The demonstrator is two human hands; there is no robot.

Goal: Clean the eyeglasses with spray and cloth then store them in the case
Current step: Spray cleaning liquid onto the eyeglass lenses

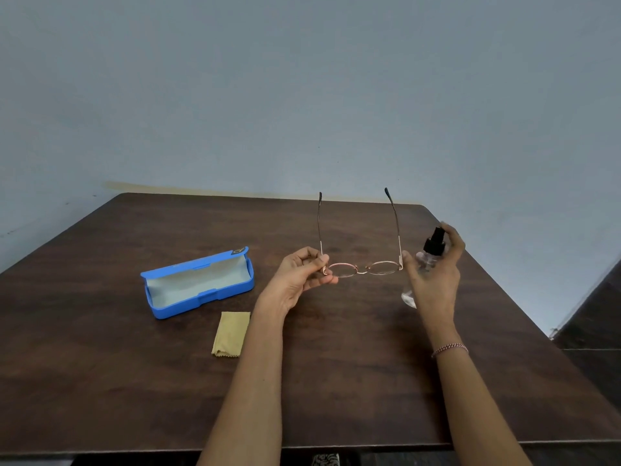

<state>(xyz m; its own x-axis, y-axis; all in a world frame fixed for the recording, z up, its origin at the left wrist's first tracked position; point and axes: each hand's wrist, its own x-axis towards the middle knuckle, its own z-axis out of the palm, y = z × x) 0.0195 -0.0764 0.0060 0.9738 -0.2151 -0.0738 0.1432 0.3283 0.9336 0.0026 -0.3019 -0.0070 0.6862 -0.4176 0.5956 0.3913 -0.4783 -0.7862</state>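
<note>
Thin gold-rimmed eyeglasses (362, 268) are held above the table, lenses toward me and both arms unfolded, pointing away. My left hand (304, 279) pinches the frame at its left hinge. My right hand (437, 274) grips a small clear spray bottle (424, 264) with a black pump top, beside the right lens, one finger over the top of the pump. An open blue glasses case (198, 284) with a pale lining lies to the left on the table. A folded yellow cleaning cloth (231, 333) lies just in front of the case.
The dark wooden table (336, 381) stands against a pale blue-grey wall (302, 95). Its near edge runs along the bottom of the view, and its right edge drops to a dark floor (591, 317).
</note>
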